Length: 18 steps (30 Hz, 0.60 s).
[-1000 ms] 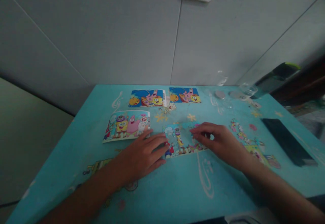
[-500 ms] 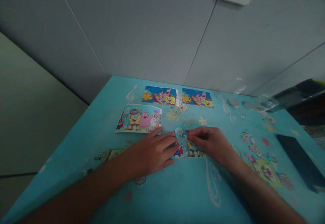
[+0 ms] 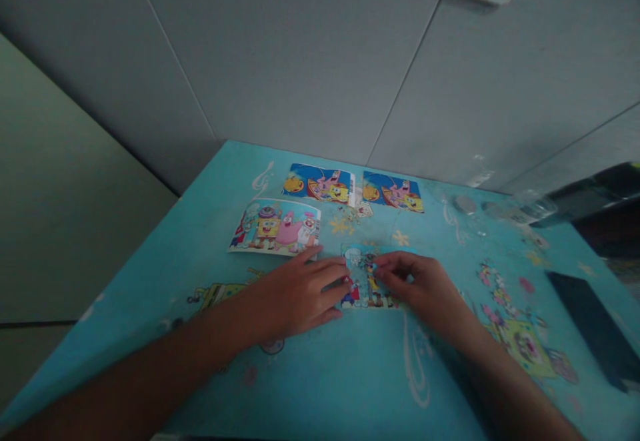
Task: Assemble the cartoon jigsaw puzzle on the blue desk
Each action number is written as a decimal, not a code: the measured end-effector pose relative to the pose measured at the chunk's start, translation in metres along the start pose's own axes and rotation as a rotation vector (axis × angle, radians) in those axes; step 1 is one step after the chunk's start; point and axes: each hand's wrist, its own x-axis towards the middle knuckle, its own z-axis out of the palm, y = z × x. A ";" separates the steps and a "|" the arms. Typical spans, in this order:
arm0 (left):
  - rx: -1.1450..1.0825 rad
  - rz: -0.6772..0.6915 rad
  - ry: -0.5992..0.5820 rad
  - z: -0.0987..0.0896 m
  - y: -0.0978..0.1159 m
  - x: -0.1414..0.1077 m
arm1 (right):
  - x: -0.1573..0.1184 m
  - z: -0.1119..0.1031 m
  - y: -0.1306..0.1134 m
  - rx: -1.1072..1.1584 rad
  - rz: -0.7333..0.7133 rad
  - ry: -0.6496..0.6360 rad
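Observation:
A small cartoon picture (image 3: pixel 359 287) lies flat on the turquoise table between my hands. My left hand (image 3: pixel 313 291) rests palm down with fingers spread, its fingertips at the picture's left edge. Over the picture's middle, my right hand (image 3: pixel 410 281) is closed in a pinch of thumb and forefinger; whatever is between them is too small to make out. The right part of the picture is hidden under that hand. A larger card with cartoon figures (image 3: pixel 275 227) lies just beyond my left hand.
Two blue cartoon cards (image 3: pixel 320 184) (image 3: pixel 393 192) lie near the wall, with small pieces (image 3: pixel 364 209) before them. A dark flat object (image 3: pixel 593 324) lies at the right. Clear plastic containers (image 3: pixel 530 209) stand at the back right.
My right hand has moved slightly right over the picture, still pinched. My left hand stays at the picture's edge. The view has shifted a little.

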 end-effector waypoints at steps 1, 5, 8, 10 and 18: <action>-0.001 -0.001 -0.004 0.000 0.000 0.000 | 0.000 0.001 0.000 0.027 0.019 -0.011; 0.005 -0.008 -0.005 -0.002 0.000 0.001 | 0.002 0.003 0.001 0.096 0.084 -0.018; 0.010 -0.006 -0.003 -0.002 0.001 0.001 | 0.002 0.000 0.003 0.140 0.107 -0.027; 0.009 -0.005 0.000 -0.001 0.001 0.001 | 0.003 -0.004 0.003 0.149 0.111 -0.029; 0.004 -0.013 0.002 -0.002 0.001 0.002 | 0.006 -0.020 0.007 0.050 -0.004 0.025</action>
